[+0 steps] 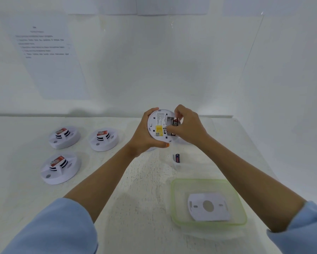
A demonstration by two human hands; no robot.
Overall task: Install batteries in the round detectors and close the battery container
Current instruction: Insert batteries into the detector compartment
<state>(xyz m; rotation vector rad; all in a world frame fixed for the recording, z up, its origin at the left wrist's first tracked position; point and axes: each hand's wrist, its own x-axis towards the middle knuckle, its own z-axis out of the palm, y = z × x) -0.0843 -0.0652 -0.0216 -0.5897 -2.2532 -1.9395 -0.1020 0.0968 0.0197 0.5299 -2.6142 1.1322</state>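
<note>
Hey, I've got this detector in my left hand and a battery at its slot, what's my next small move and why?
Probably push the battery fully down into the open compartment of the detector. Your right hand pinches it there, and I cannot tell that it is seated; your left hand grips the detector's rim, steadying it. A spare battery lies nearer you.

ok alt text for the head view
A left hand holds a round detector, back toward the camera, while the right hand pinches a battery at its compartment. Three more detectors lie at left, a green-rimmed tray at near right.
</note>
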